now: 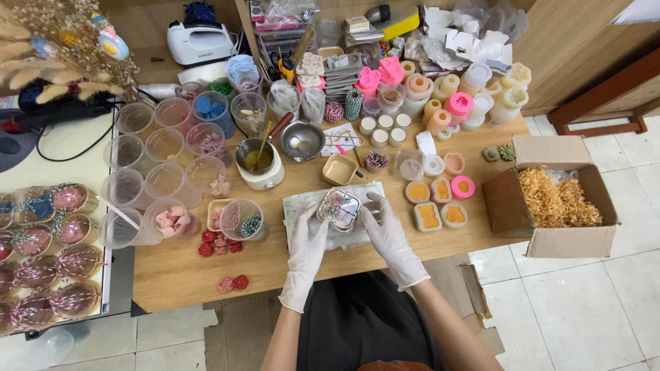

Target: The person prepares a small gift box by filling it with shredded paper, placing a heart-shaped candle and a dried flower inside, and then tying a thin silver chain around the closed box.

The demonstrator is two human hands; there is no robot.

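Both my hands wear white gloves and hold a small clear plastic box (339, 209) with a twine-tied piece inside. My left hand (307, 246) grips its left side and my right hand (386, 230) its right side. The box is just above a pale sheet (300, 203) lying on the wooden table (179, 271). Right of my right hand stand several small moulds filled with orange wax (429, 216).
Clear plastic cups (165, 182) with coloured pieces crowd the left. A pot with a spoon (259, 163) and a metal bowl (302, 140) sit behind. An open cardboard box of straw filler (555, 199) stands at right. Wrapped round items (48, 264) lie on a tray far left.
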